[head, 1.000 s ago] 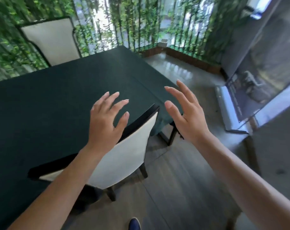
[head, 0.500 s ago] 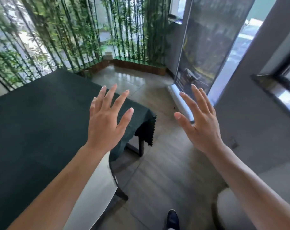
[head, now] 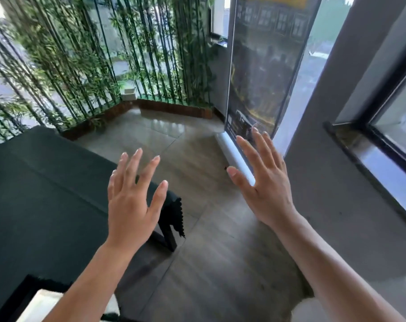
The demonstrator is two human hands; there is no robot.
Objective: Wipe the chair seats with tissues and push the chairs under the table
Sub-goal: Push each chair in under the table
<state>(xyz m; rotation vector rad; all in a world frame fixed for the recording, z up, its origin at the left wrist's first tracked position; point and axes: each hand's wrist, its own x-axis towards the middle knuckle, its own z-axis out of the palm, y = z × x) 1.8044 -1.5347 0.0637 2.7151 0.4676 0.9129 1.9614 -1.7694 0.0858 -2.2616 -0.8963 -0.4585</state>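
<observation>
Desk (head: 46,194) covered w/ dark green cloth, matt, smooth, w/ a zigzag-cut hem at the corner; desk leg (head: 168,238) black, looks like painted wood, matt; floor (head: 197,263) grey-brown tile or plank, smooth, semi-gloss nearby, glossier w/ reflections toward the bamboo (head: 81,54); planter edging (head: 174,108) reddish-brown, rough wood look; banner (head: 262,66) glossy printed sheet, base (head: 234,156) pale smooth metal or plastic, can't tell which; wall (head: 336,182) grey, matt; window frame (head: 383,140) black, smooth; sill (head: 383,173) polished, shiny; chair (head: 27,296) frame black, pad off-white, blurred.
</observation>
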